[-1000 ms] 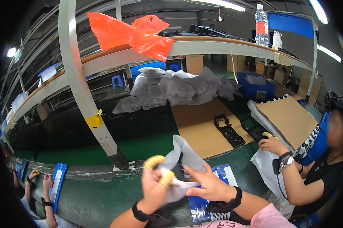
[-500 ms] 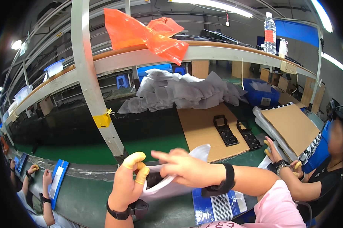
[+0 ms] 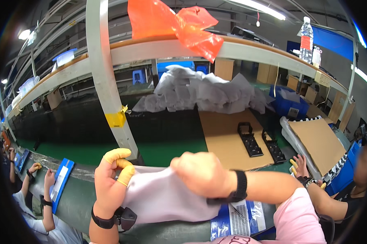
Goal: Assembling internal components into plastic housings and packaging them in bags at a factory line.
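Observation:
A pale, soft foam bag [image 3: 163, 197] is stretched between my hands above the bench. My left hand [image 3: 112, 175], with yellow finger cots on the thumb and forefinger, pinches the bag's upper left edge. Slightly blurred, my right hand [image 3: 204, 173] is closed in a fist at the bag's upper right edge, apparently gripping it; its fingertips are hidden. Whatever lies inside the bag is out of sight. Beyond my hands, two black plastic frames [image 3: 251, 142] [image 3: 274, 147] rest on a cardboard sheet [image 3: 220, 138].
A heap of pale foam bags [image 3: 208, 91] lies at the back. The metal post [image 3: 104, 73] rises left of centre. A blue printed sheet [image 3: 238, 221] is by my right forearm. At right, a co-worker's hand [image 3: 299, 166] is near a cardboard-topped stack [image 3: 313, 138]; other people work at left.
My right hand has gone from stretched fingers at the bag's mouth to a fist. The bag now spreads flatter, hiding the dark thing seen inside it. My left hand has shifted left.

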A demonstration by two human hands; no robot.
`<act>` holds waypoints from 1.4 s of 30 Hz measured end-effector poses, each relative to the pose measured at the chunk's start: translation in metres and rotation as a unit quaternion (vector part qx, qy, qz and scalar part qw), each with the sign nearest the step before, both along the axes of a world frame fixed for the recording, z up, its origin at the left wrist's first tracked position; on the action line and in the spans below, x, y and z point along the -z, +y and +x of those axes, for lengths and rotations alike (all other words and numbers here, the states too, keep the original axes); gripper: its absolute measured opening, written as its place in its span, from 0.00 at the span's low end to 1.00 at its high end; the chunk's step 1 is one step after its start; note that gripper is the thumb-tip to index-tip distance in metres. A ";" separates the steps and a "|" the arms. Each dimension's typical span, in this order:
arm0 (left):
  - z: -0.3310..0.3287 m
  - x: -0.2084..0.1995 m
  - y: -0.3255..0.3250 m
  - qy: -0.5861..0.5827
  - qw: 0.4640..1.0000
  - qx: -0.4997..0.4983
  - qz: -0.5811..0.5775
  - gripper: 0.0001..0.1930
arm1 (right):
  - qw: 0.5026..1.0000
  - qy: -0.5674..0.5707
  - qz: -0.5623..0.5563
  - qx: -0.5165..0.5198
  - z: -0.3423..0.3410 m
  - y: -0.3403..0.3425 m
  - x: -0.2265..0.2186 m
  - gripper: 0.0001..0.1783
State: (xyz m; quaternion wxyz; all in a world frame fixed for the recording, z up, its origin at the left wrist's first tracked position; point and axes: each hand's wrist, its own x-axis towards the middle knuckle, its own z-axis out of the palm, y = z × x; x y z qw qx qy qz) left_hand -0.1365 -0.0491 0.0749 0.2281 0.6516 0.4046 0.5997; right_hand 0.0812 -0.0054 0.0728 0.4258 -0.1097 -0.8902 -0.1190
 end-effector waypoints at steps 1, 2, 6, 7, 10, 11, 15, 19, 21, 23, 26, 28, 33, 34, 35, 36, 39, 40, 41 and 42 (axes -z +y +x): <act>-0.001 0.002 -0.007 0.001 1.000 -0.004 -0.005 0.15 | 1.000 0.017 0.004 0.024 0.001 0.000 -0.006 0.11; 0.000 0.006 -0.020 0.030 0.996 -0.011 0.084 0.15 | 0.992 0.077 0.076 -0.066 -0.008 -0.007 -0.002 0.11; -0.012 0.005 -0.005 0.013 0.998 -0.046 0.046 0.14 | 0.990 -0.011 -0.063 -0.126 -0.031 -0.003 0.008 0.11; -0.019 0.011 0.005 -0.010 1.000 -0.022 -0.010 0.14 | 0.981 -0.001 -0.187 -0.044 -0.029 0.006 0.015 0.16; -0.042 0.037 0.020 -0.096 0.990 0.024 -0.099 0.16 | 0.965 -0.011 -0.261 -0.032 -0.028 0.035 0.027 0.16; -0.041 0.041 0.021 -0.098 0.990 0.023 -0.099 0.16 | 0.946 -0.134 -0.296 0.017 -0.023 0.045 0.036 0.15; -0.056 0.053 0.021 -0.130 0.982 0.081 -0.108 0.21 | 0.879 -0.185 -0.438 0.024 -0.024 0.059 0.038 0.10; -0.090 0.064 0.012 -0.048 0.930 0.300 -0.209 0.61 | 0.850 -0.093 -0.519 0.007 -0.023 0.068 0.029 0.09; -0.102 0.086 0.006 0.215 0.928 0.232 -0.196 0.60 | 0.867 -0.085 -0.491 0.014 -0.023 0.069 0.038 0.09; -0.076 0.106 -0.007 0.164 0.928 0.211 -0.261 0.51 | 0.876 -0.074 -0.474 0.047 -0.023 0.074 0.052 0.08; -0.056 0.128 -0.020 0.156 0.943 0.126 -0.267 0.34 | 0.854 -0.080 -0.512 0.047 -0.028 0.070 0.050 0.08; -0.051 0.130 -0.019 0.100 0.962 0.030 -0.252 0.17 | 0.906 -0.043 -0.422 0.012 -0.030 0.064 0.042 0.09; -0.072 0.140 -0.023 -0.238 0.929 0.048 -0.280 0.12 | 0.910 -0.274 -0.302 -0.078 -0.027 0.056 0.067 0.15; -0.076 0.140 -0.022 -0.278 0.910 0.057 -0.303 0.10 | 0.903 -0.313 -0.280 -0.093 -0.023 0.047 0.070 0.18; -0.081 0.146 -0.022 -0.317 0.888 0.066 -0.326 0.09 | 0.894 -0.351 -0.258 -0.107 -0.020 0.037 0.072 0.22; -0.080 0.150 -0.025 -0.352 0.872 0.054 -0.336 0.08 | 0.902 -0.354 -0.221 -0.108 -0.014 0.028 0.074 0.26; -0.084 0.177 -0.027 -0.475 0.799 0.055 -0.364 0.09 | 0.904 -0.368 -0.183 -0.115 -0.007 0.019 0.066 0.33; -0.086 0.184 -0.023 -0.481 0.791 0.097 -0.366 0.09 | 0.898 -0.375 -0.207 -0.104 -0.004 0.022 0.062 0.34; -0.088 0.190 -0.019 -0.486 0.781 0.138 -0.368 0.10 | 0.891 -0.380 -0.232 -0.092 0.000 0.025 0.059 0.35; -0.088 0.180 -0.019 -0.485 0.781 0.142 -0.367 0.10 | 0.897 -0.369 -0.221 -0.097 0.005 0.025 0.055 0.35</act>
